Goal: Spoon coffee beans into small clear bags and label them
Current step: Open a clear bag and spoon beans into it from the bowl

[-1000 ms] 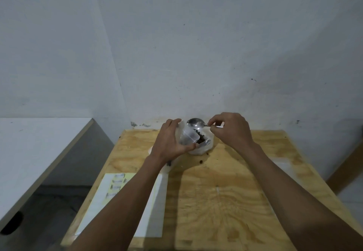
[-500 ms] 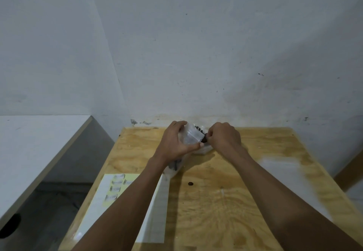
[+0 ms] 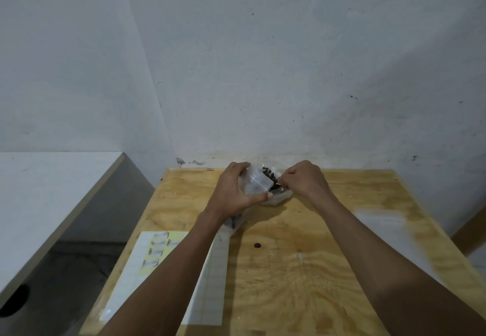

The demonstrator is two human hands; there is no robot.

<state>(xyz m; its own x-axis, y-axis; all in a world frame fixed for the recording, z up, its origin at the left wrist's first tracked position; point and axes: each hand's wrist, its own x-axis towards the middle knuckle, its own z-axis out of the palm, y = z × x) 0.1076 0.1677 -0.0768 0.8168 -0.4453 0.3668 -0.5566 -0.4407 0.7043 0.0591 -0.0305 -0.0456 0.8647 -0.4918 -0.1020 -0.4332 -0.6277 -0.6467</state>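
While the scoop was under way: everything sat at the 12 o'clock edge of the tabletop (image 3: 302,270), close to the wall.
Coffee beans: dark beans (image 3: 268,172) showed in a pale container (image 3: 276,199) between the two hands.
Clear bag: the bag (image 3: 256,184) was held up just at 9 o'clock of the beans, its mouth turned toward them, probably so a spoonful had a short way to travel.
Left grip: the left hand (image 3: 234,193) was curled round the bag, thumb below and fingers over the top, likely to keep the mouth open.
Right grip: the right hand (image 3: 302,180) was closed, fingertips pinched at the beans' 3 o'clock side; presumably on a spoon handle, though no spoon was clearly visible.
Stray bean: one bean (image 3: 257,245) lay alone at 6 o'clock of the container.
Labels: a sheet with labels (image 3: 157,252) waited at 7 o'clock, untouched, within the left arm's reach.
Stage: filling, judged not yet finished; labelling remained.
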